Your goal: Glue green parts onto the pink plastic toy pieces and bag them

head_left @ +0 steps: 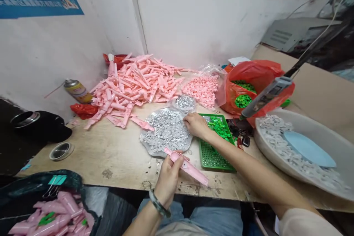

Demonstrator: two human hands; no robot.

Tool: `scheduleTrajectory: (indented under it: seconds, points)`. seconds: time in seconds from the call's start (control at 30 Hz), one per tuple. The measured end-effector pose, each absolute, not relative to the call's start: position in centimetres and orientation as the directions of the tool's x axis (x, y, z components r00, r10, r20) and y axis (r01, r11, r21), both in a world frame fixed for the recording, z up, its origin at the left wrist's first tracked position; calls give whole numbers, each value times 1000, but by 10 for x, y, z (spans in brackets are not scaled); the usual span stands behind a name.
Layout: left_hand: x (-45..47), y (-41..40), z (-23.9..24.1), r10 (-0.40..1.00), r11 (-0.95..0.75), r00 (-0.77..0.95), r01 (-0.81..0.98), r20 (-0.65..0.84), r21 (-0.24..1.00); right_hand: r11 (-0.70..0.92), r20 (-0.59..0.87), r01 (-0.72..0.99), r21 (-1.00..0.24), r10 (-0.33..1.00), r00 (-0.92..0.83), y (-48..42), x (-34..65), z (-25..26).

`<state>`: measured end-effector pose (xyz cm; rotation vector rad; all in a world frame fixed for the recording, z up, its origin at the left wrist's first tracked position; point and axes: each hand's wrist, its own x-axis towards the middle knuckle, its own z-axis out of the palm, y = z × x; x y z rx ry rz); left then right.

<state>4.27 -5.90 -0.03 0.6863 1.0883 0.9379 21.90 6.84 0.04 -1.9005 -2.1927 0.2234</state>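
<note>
My left hand (169, 175) grips a long pink plastic shell part (190, 169) over the table's front edge, thumb on top near a small round hole. My right hand (195, 125) reaches forward to the right rim of a shallow pile of grey small parts and thin metal pins (166, 132). Its fingers are curled together at the pile's edge; what they pinch, if anything, is hidden. Just beyond the fingertips lies a clear bag of small metal pieces (184, 102). Under my right forearm, a green perforated basket (214, 156) holds bright green plastic parts (219, 128).
A heap of pink shell parts (146, 77) and small pink pieces (203, 88) lie at the back. Red bags (257, 70) hold green parts. At right are an electric screwdriver (267, 96) and a white basin (326, 132). A spray can (77, 90) stands left; a dark bag (69, 179) holds pink assemblies.
</note>
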Motion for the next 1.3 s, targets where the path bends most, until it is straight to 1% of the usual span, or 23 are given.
scheduleTrajectory:
  seconds: [0.13, 0.2, 0.27, 0.37, 0.43, 0.57, 0.63, 0.7, 0.73, 0.77, 0.8, 0.83, 0.97, 1.03, 1.1, 1.17, 1.2, 1.27, 1.3]
  points:
    - [35, -51, 8, 792, 610, 325, -452, -516, 651, -13, -30, 984, -180, 1000, 8, 104, 199, -3]
    - [30, -47, 10, 767, 640, 354, -487, -535, 595, -92, -74, 983, -161, 994, 81, 115, 190, -6]
    - [27, -44, 10, 768, 639, 352, -483, -535, 599, -145, -96, 976, -160, 987, 131, 120, 185, -8]
    - [24, -42, 7, 801, 598, 322, -448, -504, 664, -165, -74, 966, -199, 985, 153, 117, 183, -9]
    - [22, -40, 4, 822, 569, 312, -422, -477, 705, -125, -12, 958, -258, 992, 126, 109, 186, -7]
    - [17, -36, -2, 832, 545, 331, -346, -444, 764, 56, 120, 917, -396, 993, -9, 77, 192, 3]
    - [13, -34, -4, 831, 541, 338, -302, -443, 785, 221, 163, 826, -518, 974, -159, 56, 195, 9]
    - [11, -32, -5, 829, 538, 339, -265, -445, 800, 439, 236, 633, -638, 893, -382, 34, 197, 14]
    - [10, -31, -6, 828, 536, 344, -249, -444, 807, 531, 274, 527, -663, 828, -490, 23, 198, 17]
    - [10, -31, -6, 826, 532, 355, -235, -438, 813, 597, 294, 454, -661, 763, -576, 14, 197, 18]
    - [11, -31, -7, 825, 527, 369, -226, -428, 819, 640, 287, 434, -634, 716, -637, 6, 197, 20]
    - [11, -30, -7, 825, 520, 382, -222, -417, 825, 667, 264, 451, -593, 690, -674, -1, 196, 20]
    - [12, -30, -8, 833, 494, 399, -223, -384, 840, 701, 158, 609, -371, 694, -702, -15, 189, 18]
    - [8, -30, -7, 834, 497, 389, -225, -391, 838, 710, 115, 638, -299, 690, -715, -16, 184, 19]
    - [1, -30, -7, 835, 512, 366, -247, -410, 823, 717, 110, 626, -307, 680, -725, -11, 176, 24]
    - [-8, -29, -6, 837, 530, 329, -286, -438, 798, 692, 163, 610, -385, 702, -693, 5, 162, 29]
    - [-11, -29, -5, 836, 541, 306, -312, -456, 781, 658, 195, 619, -429, 736, -648, 17, 150, 31]
    - [-16, -29, -3, 826, 564, 261, -363, -500, 741, 544, 213, 686, -483, 833, -510, 49, 119, 32]
    - [-17, -29, -1, 815, 579, 246, -387, -525, 718, 474, 191, 741, -475, 878, -439, 67, 101, 32]
